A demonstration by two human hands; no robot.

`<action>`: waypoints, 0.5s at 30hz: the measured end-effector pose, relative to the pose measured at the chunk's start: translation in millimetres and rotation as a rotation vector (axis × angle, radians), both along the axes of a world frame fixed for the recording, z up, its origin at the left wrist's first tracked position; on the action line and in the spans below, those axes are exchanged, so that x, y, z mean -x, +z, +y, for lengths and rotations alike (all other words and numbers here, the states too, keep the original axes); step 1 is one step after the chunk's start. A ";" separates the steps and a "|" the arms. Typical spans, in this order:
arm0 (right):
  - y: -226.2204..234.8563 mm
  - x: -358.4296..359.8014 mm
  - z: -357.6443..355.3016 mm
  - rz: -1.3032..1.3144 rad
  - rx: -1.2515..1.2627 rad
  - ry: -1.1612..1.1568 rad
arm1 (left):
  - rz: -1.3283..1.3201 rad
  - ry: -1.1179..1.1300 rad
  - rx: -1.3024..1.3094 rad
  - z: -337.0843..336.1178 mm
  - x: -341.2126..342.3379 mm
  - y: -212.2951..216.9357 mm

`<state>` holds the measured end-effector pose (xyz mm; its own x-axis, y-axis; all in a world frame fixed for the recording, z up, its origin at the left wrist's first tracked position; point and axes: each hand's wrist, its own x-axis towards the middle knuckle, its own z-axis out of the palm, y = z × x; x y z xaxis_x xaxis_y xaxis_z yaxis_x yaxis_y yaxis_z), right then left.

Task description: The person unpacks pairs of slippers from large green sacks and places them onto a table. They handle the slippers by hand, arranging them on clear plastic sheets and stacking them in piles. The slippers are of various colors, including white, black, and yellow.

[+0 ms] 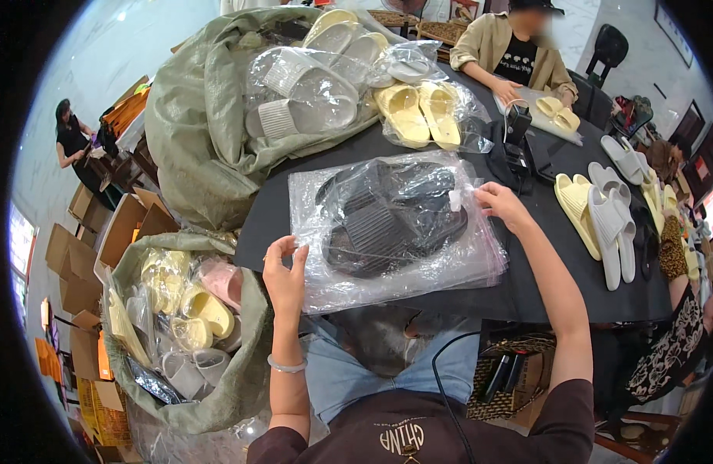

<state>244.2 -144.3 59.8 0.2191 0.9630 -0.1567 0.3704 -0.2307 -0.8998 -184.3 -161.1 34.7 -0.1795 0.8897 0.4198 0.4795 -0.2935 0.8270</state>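
A pair of black ribbed slippers [372,232] lies inside a clear plastic bag [314,290] on the black table in front of me. More flat clear bags seem to be stacked under it. My left hand [284,272] pinches the bag's left edge between thumb and fingers. On the opposite side, my right hand [502,206] grips the upper right edge, close to a small white tag [455,200]. Plastic glare blurs parts of the slippers.
A large green sack [188,131] with bagged grey and yellow slippers [420,114] spreads over the table's far left. Another sack [244,387] of slippers stands lower left. Loose slippers [604,220] line the right side, past a black device [517,147]. A co-worker [519,54] handles slippers across the table.
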 end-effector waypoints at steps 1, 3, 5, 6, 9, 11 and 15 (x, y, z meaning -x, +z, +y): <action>6.8 -0.1 -2.5 0.038 0.010 -0.006 | 0.050 0.005 0.000 -1.3 2.3 1.6; 18.9 4.0 -7.4 -0.032 -0.031 0.003 | 0.098 0.011 0.006 -2.0 4.5 1.4; 28.0 5.7 -9.5 -0.127 -0.003 -0.024 | 0.094 0.017 0.016 -2.0 4.8 -0.3; 31.0 6.1 -11.0 -0.173 0.012 -0.038 | 0.082 0.025 0.009 -2.3 5.2 -1.1; 28.0 3.8 -25.1 -0.235 0.134 0.026 | 0.036 0.050 -0.010 -5.1 3.2 5.1; 25.5 -0.9 -34.3 -0.307 0.206 0.124 | -0.005 0.067 -0.026 -7.2 -0.7 15.6; 20.5 -2.9 -43.9 -0.191 0.248 0.179 | 0.128 -0.003 -0.213 -0.9 5.0 10.0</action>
<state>247.1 -188.3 80.4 0.0982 0.9267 -0.3627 0.5807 -0.3494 -0.7354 -189.3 -162.0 44.6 -0.1105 0.7788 0.6174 0.5752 -0.4565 0.6788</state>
